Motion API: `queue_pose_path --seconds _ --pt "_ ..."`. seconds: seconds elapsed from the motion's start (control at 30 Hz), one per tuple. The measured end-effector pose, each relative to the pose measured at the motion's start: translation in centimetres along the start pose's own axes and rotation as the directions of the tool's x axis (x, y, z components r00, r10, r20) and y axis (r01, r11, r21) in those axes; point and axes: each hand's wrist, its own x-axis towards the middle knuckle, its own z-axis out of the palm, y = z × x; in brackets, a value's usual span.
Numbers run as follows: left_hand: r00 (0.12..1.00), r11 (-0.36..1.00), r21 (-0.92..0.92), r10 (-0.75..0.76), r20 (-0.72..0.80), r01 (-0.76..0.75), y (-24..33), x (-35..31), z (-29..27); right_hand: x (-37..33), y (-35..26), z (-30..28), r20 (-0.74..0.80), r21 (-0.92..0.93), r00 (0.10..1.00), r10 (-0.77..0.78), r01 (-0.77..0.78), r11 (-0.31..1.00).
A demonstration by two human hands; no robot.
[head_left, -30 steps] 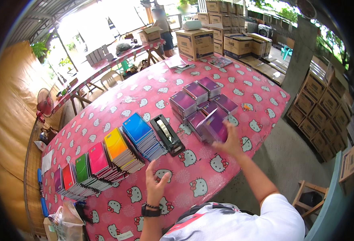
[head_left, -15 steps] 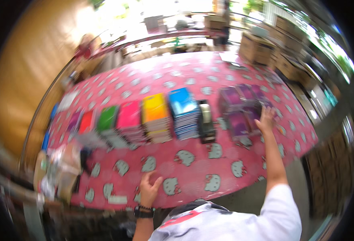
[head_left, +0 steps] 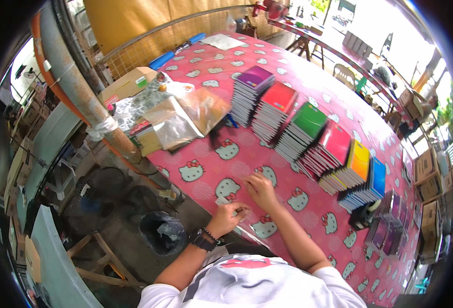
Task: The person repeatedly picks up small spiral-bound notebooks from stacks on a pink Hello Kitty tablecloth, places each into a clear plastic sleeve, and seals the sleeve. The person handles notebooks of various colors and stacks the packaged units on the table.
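Head view, from above: a long desk [head_left: 211,169] under a pink cartoon-cat cloth carries a slanting row of notebook stacks, purple [head_left: 251,92], red [head_left: 273,110], green [head_left: 301,128], pink [head_left: 329,151], yellow [head_left: 354,167] and blue [head_left: 370,185]. Clear plastic bags [head_left: 185,115] lie just beside the purple stack. A black bin [head_left: 162,233] stands on the floor below the desk's edge. At the near edge, the right hand [head_left: 260,190] rests on the cloth, its grip loose with nothing visibly in it. The left hand [head_left: 229,215], just beside it, pinches a small pale scrap [head_left: 221,201] at the desk's edge.
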Motion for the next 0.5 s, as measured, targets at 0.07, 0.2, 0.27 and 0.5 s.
queue_pose_path --seconds 0.07,0.2,0.27,0.5 --pt "0.993 0.999 -0.007 -0.039 -0.112 0.039 -0.2 -0.6 -3.1 4.9 1.1 3.9 0.032 -0.07 0.99 -0.136 0.138 0.988" --pt "0.927 0.993 -0.061 -0.116 -0.356 0.101 -3.0 -2.5 -8.4 13.1 0.1 12.5 -0.01 -0.381 0.929 -0.37 0.339 0.861" --pt "0.884 0.984 -0.162 -0.142 -0.445 0.077 -3.8 -2.6 -10.2 15.5 1.8 14.9 0.063 -0.461 0.91 -0.409 0.39 0.797" --pt "0.661 0.794 -0.606 -0.479 -0.577 0.046 -4.6 3.7 -19.8 18.6 2.2 15.5 0.061 0.162 0.995 0.077 -0.085 0.983"
